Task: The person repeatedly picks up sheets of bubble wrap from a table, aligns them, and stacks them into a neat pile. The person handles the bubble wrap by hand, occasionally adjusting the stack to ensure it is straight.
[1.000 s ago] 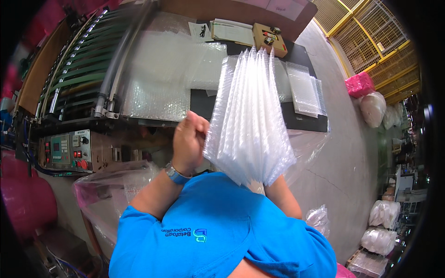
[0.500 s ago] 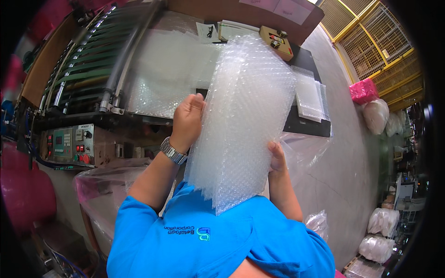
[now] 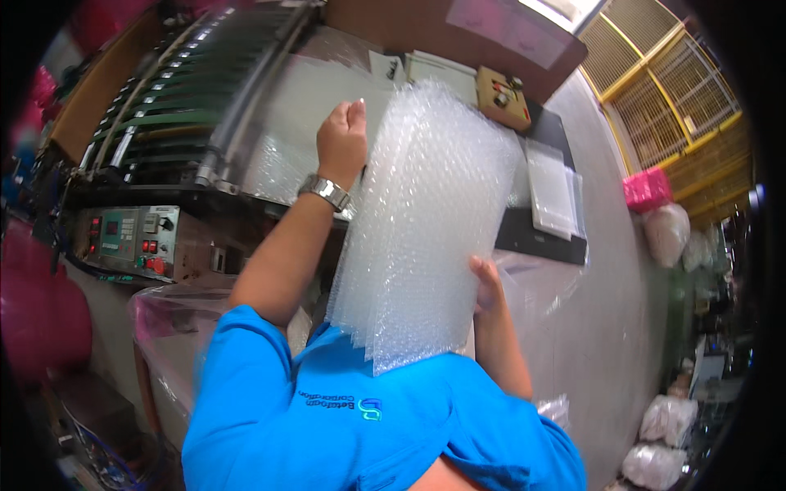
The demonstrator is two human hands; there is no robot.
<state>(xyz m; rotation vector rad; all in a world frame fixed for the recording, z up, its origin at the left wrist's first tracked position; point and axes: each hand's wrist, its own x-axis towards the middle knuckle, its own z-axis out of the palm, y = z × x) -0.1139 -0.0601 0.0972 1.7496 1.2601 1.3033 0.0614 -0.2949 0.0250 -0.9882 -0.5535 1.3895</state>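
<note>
A thick stack of clear bubble wrap sheets (image 3: 430,213) is held up in front of my body, its lower edge against my blue shirt. My right hand (image 3: 488,286) grips its right edge low down, thumb on the near face and the other fingers mostly hidden behind. My left hand (image 3: 342,139), with a metal watch on the wrist, is raised beside the upper left edge, a small gap away. Its fingers look stretched out with nothing in them. The sheets' left and lower edges are slightly staggered.
Behind the stack, more bubble wrap (image 3: 282,168) lies on the worktable beside a roller machine (image 3: 192,98) with a control panel (image 3: 123,235). A cardboard box (image 3: 501,100) with small items and some flat clear sheets (image 3: 550,192) sit right. Yellow mesh fencing (image 3: 655,90) stands far right.
My left hand has come off the stack's left edge and moved up. My right hand keeps its grip on the right edge. The whole view has shifted slightly.
</note>
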